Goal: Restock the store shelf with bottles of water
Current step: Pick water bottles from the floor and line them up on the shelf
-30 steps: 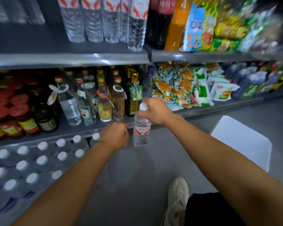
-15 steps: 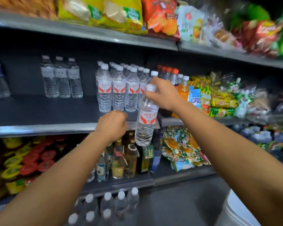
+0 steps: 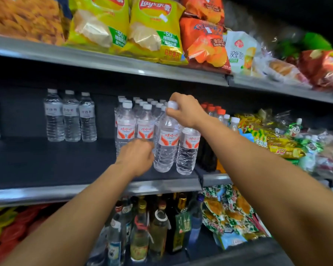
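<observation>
**Bottle at shelf front: tipping risk to the front row**

The right hand (image 3: 183, 110) grips a water bottle (image 3: 166, 143) by its cap and neck, fingers curled round the top. The bottle hangs upright at the front of the middle shelf (image 3: 65, 162), just beside a second red-labelled bottle (image 3: 187, 150) on its right and in front of the packed group of like bottles (image 3: 135, 121). Whether its base has touched the shelf cannot be told. The left hand (image 3: 136, 156) is low at the bottle's left side, fingers loosely curled; it appears to hold nothing, though its fingertips are hidden.

Judged risks:
- Held only at the top, the bottle can swing; a swing would knock its right-hand neighbour, which stands near the shelf edge and could fall.
- Released before the base sits flat, it may topple forward off the lip.
- The left hand, close to the front row, could nudge those bottles if it moves sideways.
- The orange-capped drinks (image 3: 213, 112) behind stand close to the right wrist.
</observation>
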Motion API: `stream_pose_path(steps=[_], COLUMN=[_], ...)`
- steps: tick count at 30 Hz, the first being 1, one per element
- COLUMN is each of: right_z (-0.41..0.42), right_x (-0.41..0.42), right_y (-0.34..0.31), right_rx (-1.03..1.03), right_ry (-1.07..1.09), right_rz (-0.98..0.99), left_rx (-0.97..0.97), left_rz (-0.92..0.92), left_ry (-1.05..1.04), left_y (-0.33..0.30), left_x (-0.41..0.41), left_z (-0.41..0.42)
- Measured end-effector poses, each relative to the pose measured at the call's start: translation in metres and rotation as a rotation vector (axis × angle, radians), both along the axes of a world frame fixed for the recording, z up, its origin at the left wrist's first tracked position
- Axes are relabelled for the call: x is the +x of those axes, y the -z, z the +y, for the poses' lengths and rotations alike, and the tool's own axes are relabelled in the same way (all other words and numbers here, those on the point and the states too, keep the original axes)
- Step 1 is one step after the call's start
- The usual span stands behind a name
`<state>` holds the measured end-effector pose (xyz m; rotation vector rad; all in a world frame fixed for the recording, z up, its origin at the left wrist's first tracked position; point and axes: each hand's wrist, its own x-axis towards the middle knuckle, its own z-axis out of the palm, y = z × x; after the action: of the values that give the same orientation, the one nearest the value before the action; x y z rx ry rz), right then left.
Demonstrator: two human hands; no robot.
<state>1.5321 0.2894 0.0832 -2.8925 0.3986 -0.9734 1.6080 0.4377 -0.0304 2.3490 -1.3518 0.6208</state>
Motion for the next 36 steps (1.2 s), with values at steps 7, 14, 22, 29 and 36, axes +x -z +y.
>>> stream_pose_path(steps=[7,14,22,29,36], right_z=[-0.023,-0.039,-0.047,-0.049,-0.046], right_x=[0.024,0.035,0.042,0.040,0.036], right_y=[0.016,0.013,0.009,0.007,0.003], right_rx=[-0.033,-0.038,-0.020,-0.013,-0.036], right_ry=[0.014,0.028,0.047,0.064,0.095], right_rz=[0.095,0.148,0.184,0.208,0.276], left_rx=[0.024,0.032,0.039,0.051,0.047], left_rz=[-0.007,0.010,0.008,0.007,0.018], left_ry=[0.025,0.010,0.014,0.004,0.002], left_y=[0.011,0.016,0.023,0.026,0.024], left_x=[0.014,0.023,0.033,0.030,0.026], left_z=[-0.011,-0.014,-0.015,-0.012,-0.007])
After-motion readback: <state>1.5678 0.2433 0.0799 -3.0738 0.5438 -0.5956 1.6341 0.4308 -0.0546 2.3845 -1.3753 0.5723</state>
